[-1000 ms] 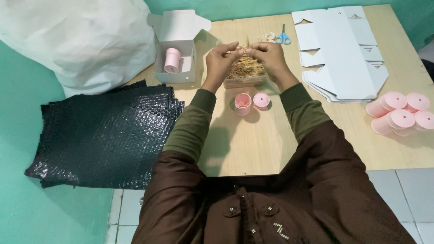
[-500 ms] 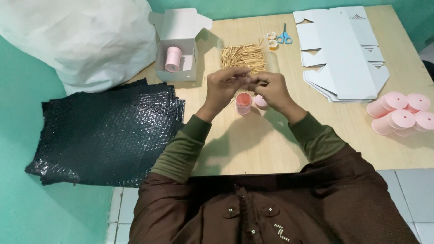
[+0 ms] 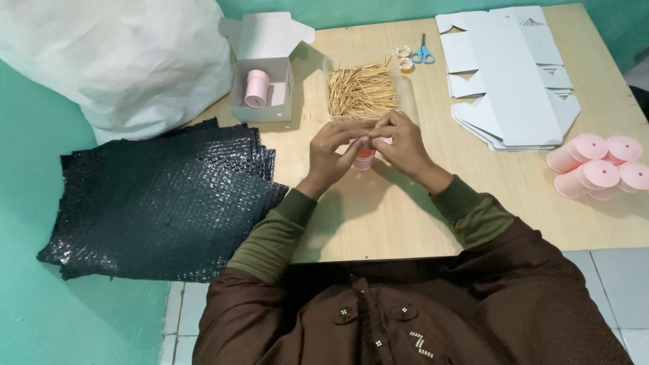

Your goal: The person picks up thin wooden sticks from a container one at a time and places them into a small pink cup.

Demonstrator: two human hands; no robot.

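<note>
Both hands, left hand (image 3: 332,152) and right hand (image 3: 404,143), clasp a small pink container (image 3: 364,159) together, just near of the toothpick tray (image 3: 362,91).

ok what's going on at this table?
A person works over a wooden table. Both the left hand and right hand meet on a small pink container, just in front of a clear tray of toothpicks. An open box holds a pink roll; more pink rolls lie at right.
</note>
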